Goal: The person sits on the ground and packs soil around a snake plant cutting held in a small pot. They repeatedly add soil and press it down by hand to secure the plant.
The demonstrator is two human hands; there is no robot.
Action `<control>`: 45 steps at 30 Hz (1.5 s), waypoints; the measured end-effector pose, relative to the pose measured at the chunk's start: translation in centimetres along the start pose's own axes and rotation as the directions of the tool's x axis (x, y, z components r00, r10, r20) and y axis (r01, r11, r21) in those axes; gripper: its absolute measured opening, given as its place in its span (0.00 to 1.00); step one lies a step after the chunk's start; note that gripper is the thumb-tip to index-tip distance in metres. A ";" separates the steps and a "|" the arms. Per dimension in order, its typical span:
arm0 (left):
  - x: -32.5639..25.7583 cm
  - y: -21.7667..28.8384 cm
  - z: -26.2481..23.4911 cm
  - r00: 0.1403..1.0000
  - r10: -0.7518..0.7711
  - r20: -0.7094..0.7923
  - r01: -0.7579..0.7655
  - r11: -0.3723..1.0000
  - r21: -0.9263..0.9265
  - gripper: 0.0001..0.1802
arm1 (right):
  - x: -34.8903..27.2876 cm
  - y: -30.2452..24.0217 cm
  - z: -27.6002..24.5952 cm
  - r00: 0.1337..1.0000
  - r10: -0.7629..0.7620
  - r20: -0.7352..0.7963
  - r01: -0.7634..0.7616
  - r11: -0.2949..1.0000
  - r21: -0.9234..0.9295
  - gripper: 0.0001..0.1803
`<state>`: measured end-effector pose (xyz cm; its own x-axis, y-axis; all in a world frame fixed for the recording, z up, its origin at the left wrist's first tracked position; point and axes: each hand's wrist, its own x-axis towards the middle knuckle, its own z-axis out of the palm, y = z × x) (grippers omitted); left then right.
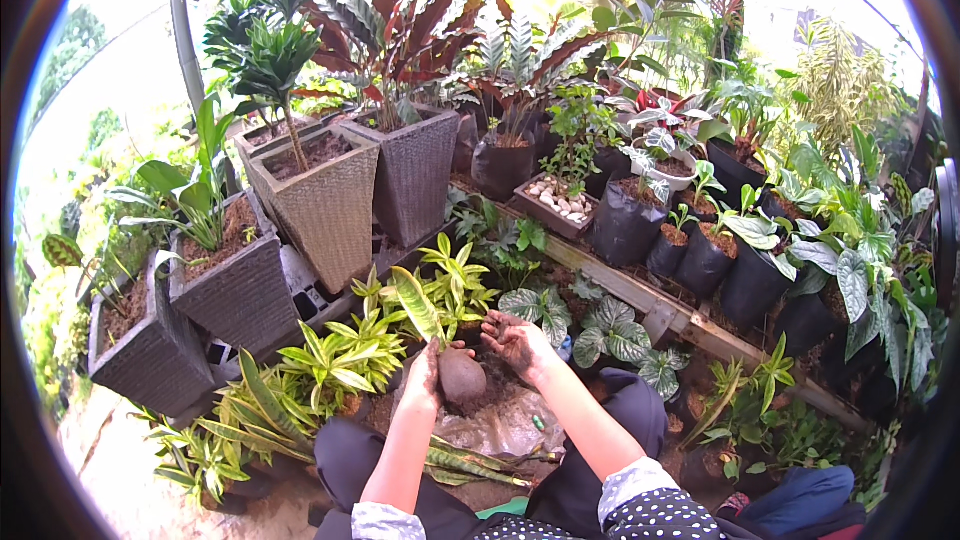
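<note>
My left hand, smudged with soil, is closed round the side of a smooth brown rounded thing; whether it is a small pot or a filled bag I cannot tell. A yellow-edged snake plant leaf stands up just above that hand, and its lower end is hidden. Slightly to the right, my right hand is raised with soil on its fingers. Those fingers are bent and apart, with nothing visible in them. Below both hands a soil-strewn plastic sheet lies between my knees.
Tall grey planters stand at the left and back. Black grow bags line a wooden ledge on the right. Yellow-green leafy plants crowd close on the left. Loose snake plant leaves lie before me.
</note>
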<state>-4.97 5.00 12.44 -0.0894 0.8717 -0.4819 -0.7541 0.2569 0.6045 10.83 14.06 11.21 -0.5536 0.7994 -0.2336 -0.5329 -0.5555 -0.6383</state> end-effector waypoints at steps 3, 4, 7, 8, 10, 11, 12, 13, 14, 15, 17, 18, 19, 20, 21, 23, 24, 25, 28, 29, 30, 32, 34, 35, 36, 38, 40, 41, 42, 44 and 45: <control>-0.3 -0.1 -0.8 0.999 0.036 0.016 -0.035 0.999 -0.019 0.24 | -0.9 -1.0 0.7 0.997 0.041 0.065 -0.036 0.996 -0.085 0.31; -0.5 0.0 -0.6 0.999 0.043 0.022 -0.042 0.999 -0.022 0.24 | -1.3 -1.3 0.7 0.994 0.055 0.096 -0.044 0.993 -0.110 0.32; -1.3 0.2 -0.4 0.996 0.087 -0.001 -0.087 0.996 0.007 0.24 | -2.1 -1.8 0.8 0.988 0.049 0.144 -0.025 0.986 -0.165 0.25; -1.4 0.4 -0.5 0.996 0.091 -0.006 -0.091 0.996 0.011 0.25 | -2.3 -2.0 0.9 0.987 0.061 0.149 -0.032 0.982 -0.188 0.24; -1.3 0.6 -0.8 0.997 0.082 0.014 -0.082 0.997 0.015 0.25 | -2.5 -2.1 1.3 0.994 0.025 0.107 -0.002 0.977 -0.212 0.22; -1.1 0.7 -1.0 0.998 0.067 0.011 -0.067 0.998 0.001 0.25 | -2.7 -2.2 1.5 0.997 0.019 0.074 -0.002 0.973 -0.232 0.21; -0.9 0.8 -1.2 0.999 0.053 0.008 -0.053 0.999 -0.014 0.25 | -2.7 -2.1 1.6 0.999 0.013 0.041 -0.002 0.968 -0.253 0.20; -0.7 0.8 -1.2 0.999 0.054 -0.007 -0.054 0.998 -0.023 0.25 | -2.6 -2.1 1.5 0.999 0.009 0.036 0.001 0.965 -0.262 0.19; -0.6 0.7 -1.2 0.999 0.054 -0.009 -0.054 0.998 -0.030 0.25 | -2.6 -2.1 1.4 0.999 0.017 0.030 -0.008 0.957 -0.289 0.19; -0.5 0.7 -1.3 0.999 0.053 -0.012 -0.054 0.998 -0.038 0.24 | -2.6 -2.1 1.3 0.999 0.025 0.024 -0.016 0.949 -0.316 0.20; -0.4 0.9 -1.1 0.998 0.056 -0.022 -0.057 0.997 -0.047 0.24 | -2.6 -2.0 1.7 1.000 0.031 0.002 -0.028 0.935 -0.355 0.20; -0.4 0.9 -0.9 0.998 0.056 -0.029 -0.058 0.997 -0.048 0.24 | -2.5 -1.9 1.8 0.999 0.027 0.028 -0.018 0.958 -0.287 0.19; -0.4 0.9 -0.7 0.998 0.052 -0.036 -0.054 0.997 -0.048 0.24 | -2.5 -1.8 1.7 0.999 0.020 0.049 -0.009 0.976 -0.216 0.19; -0.3 0.8 -0.6 0.998 0.053 -0.036 -0.054 0.998 -0.037 0.24 | -2.5 -1.7 1.6 0.998 0.011 0.069 -0.001 0.989 -0.145 0.19; -0.3 0.8 -0.5 0.998 0.053 -0.036 -0.054 0.998 -0.026 0.24 | -2.4 -1.7 1.6 0.998 0.015 0.064 -0.007 0.991 -0.132 0.19; 0.0 0.6 -0.7 0.998 0.061 -0.020 -0.061 0.998 -0.009 0.24 | -2.0 -1.7 1.5 0.998 0.025 0.056 -0.019 0.994 -0.105 0.18; 0.0 0.5 -0.7 0.998 0.055 -0.024 -0.055 0.998 -0.018 0.24 | -2.0 -1.5 1.5 0.999 0.004 0.046 0.002 0.992 -0.124 0.17; 0.0 0.5 -0.5 0.998 0.051 -0.023 -0.052 0.998 -0.028 0.24 | -2.0 -1.5 1.4 0.999 -0.021 0.038 0.026 0.989 -0.145 0.16; -0.1 0.5 0.1 0.998 0.048 -0.033 -0.049 0.998 -0.032 0.24 | -1.8 -1.2 0.5 0.999 -0.036 -0.028 0.030 0.981 -0.191 0.14; -0.2 0.5 0.3 0.998 0.048 -0.039 -0.049 0.998 -0.029 0.24 | -1.6 -1.1 0.1 0.998 -0.033 -0.049 0.022 0.978 -0.208 0.15; -0.1 0.5 0.4 0.998 0.045 -0.035 -0.047 0.998 -0.034 0.24 | -1.5 -1.0 -0.2 0.997 -0.029 -0.070 0.013 0.974 -0.224 0.15; -0.2 0.4 0.2 0.998 0.040 -0.037 -0.042 0.998 -0.047 0.24 | -1.6 -0.9 -0.2 0.994 -0.036 -0.102 0.008 0.966 -0.259 0.17; -0.2 0.4 0.0 0.999 0.048 -0.016 -0.049 0.998 -0.031 0.24 | -1.6 -0.9 -0.2 0.993 -0.039 -0.115 0.003 0.954 -0.299 0.18; -0.1 0.4 -0.1 0.999 0.050 -0.007 -0.050 0.998 -0.021 0.24 | -1.5 -1.0 -0.2 0.993 -0.038 -0.112 0.000 0.946 -0.323 0.19; -0.2 0.4 -0.1 0.999 0.045 -0.004 -0.045 0.999 -0.019 0.24 | -1.6 -1.0 -0.1 0.993 -0.037 -0.108 -0.003 0.938 -0.346 0.19; -0.2 0.4 -0.2 0.999 0.036 0.002 -0.036 0.999 -0.015 0.24 | -1.4 -0.8 -0.3 0.995 -0.015 -0.101 0.000 0.989 -0.151 0.19; -0.1 0.3 -0.2 0.999 0.043 -0.020 -0.044 0.997 -0.056 0.23 | -0.9 -0.9 -1.0 0.993 0.060 -0.097 -0.053 0.996 0.073 0.20; -0.1 0.3 -0.3 0.998 0.053 -0.016 -0.054 0.997 -0.063 0.23 | -0.9 -0.8 -1.1 0.997 0.011 -0.072 -0.008 0.999 0.045 0.18; -0.1 0.3 -0.5 0.998 0.062 -0.012 -0.063 0.996 -0.071 0.22 | -0.9 -0.6 -1.1 0.999 -0.008 -0.043 0.010 0.999 0.042 0.18; -0.2 0.3 -0.4 0.998 0.069 -0.011 -0.070 0.995 -0.071 0.22 | -0.8 -0.6 -1.1 0.998 -0.054 0.012 0.054 0.998 0.034 0.17; -0.4 0.4 -0.4 0.997 0.072 -0.015 -0.073 0.995 -0.064 0.22 | -0.6 -0.5 -1.0 0.998 -0.062 -0.009 0.062 0.997 0.037 0.17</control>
<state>-5.47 4.63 12.60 -0.1537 0.8814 -0.4467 -0.7853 0.1654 0.5966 12.02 14.06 10.93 -0.5133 0.8345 -0.2005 -0.5899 -0.5127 -0.6238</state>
